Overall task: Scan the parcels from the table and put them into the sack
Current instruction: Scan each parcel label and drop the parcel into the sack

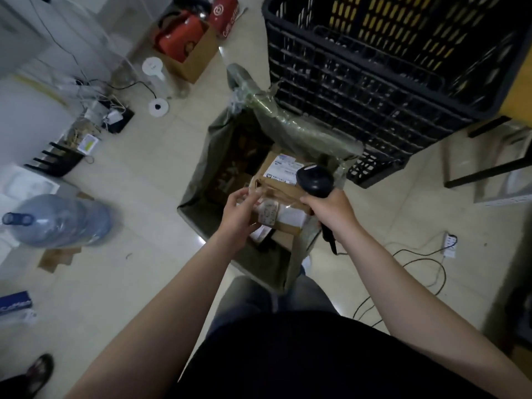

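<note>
Well into the job, by the look of it: several cardboard parcels already lying inside the sack [201,156], which stands open on the floor just beside the black crate [374,82]. One more parcel [276,194] hanging over the sack's mouth, pinched at its near left edge by the left hand [240,210], fingers curled around the cardboard. Right hand [328,208] wrapped tight on the handle of a black scanner [315,180], head of the scanner over the parcel's top. Probably scanned or being scanned right now; cannot tell which. Left to do: drop this one in, then fetch whatever remains on the table, which sits out of view, so no count possible.

Parcel itself: brown cardboard box, crossed with clear shiny tape, a white printed label on the far end above the sack's opening. Edges a bit worn and creased; likely light, given the one-handed pinch.
</note>
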